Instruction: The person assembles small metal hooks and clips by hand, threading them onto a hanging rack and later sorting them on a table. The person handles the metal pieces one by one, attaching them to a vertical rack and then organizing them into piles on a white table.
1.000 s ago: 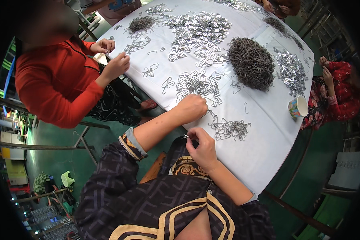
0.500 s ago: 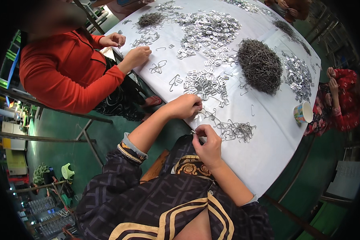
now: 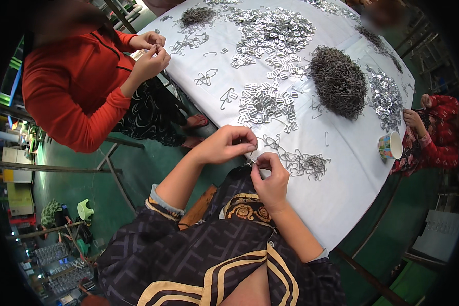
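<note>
My left hand [image 3: 228, 145] is over the table's near left edge, thumb and fingertips pinched on a thin wire hook, mostly covered by the fingers. Just below it, my right hand [image 3: 272, 179] grips a small silver metal buckle [image 3: 251, 162] between thumb and forefinger. The two sets of fingertips are close together but apart. Beside my right hand, a loose tangle of bent wire hooks [image 3: 311, 164] lies on the white-covered table [image 3: 336, 204]. Beyond my left hand is a pile of flat silver buckles [image 3: 265, 106].
A big dark heap of wire hooks [image 3: 337, 81] stands mid-table, with a larger buckle pile [image 3: 275, 33] behind it to the left. A paper cup [image 3: 390, 145] is near the right edge. A co-worker in red [image 3: 71, 86] works at left, another [image 3: 433, 127] at right.
My left hand has drawn back from the wires on the table toward my right hand. The left co-worker's hands have come together, away from the table.
</note>
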{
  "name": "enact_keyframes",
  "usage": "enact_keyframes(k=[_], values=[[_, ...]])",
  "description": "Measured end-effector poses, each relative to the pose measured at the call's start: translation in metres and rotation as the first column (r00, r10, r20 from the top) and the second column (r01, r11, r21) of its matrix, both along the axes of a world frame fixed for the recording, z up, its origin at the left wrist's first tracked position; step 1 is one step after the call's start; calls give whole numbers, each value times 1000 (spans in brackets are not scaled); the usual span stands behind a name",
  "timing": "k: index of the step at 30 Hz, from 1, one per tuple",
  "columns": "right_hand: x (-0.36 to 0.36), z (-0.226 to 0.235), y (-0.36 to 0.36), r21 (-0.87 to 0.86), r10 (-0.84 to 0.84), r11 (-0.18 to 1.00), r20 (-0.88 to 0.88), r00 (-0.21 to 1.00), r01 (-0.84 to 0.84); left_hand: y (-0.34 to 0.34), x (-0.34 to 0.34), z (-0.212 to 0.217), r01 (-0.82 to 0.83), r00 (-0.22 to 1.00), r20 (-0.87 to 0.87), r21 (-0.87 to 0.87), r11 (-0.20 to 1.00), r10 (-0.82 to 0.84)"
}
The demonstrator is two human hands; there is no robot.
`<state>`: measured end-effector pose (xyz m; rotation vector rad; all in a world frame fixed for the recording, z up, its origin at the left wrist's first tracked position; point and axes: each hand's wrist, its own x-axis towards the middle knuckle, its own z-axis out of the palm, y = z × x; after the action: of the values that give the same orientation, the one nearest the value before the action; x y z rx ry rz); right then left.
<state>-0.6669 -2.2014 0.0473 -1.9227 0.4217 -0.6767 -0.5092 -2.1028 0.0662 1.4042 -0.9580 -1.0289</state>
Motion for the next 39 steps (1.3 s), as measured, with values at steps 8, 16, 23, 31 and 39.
enact_keyframes(k=[8,16,23,31,39], values=[[4,0,2,-15,20,1000,11,1000,-20,18,-25,-17,-152,982,101,-85,985,160],[18,-3,-42,-244,14,970,33,999,-6,22,-31,-23,-302,945,100,-106,947,312],[60,-38,-97,-704,-288,709,-264,920,20,22,-33,-21,-297,931,194,-85,951,309],[49,-28,-109,-766,-320,636,-372,871,-93,22,-29,-18,-335,910,224,-99,937,349],[-79,-3,-159,-609,-589,771,-570,572,188,23,-24,-21,-323,904,264,-92,942,336]])
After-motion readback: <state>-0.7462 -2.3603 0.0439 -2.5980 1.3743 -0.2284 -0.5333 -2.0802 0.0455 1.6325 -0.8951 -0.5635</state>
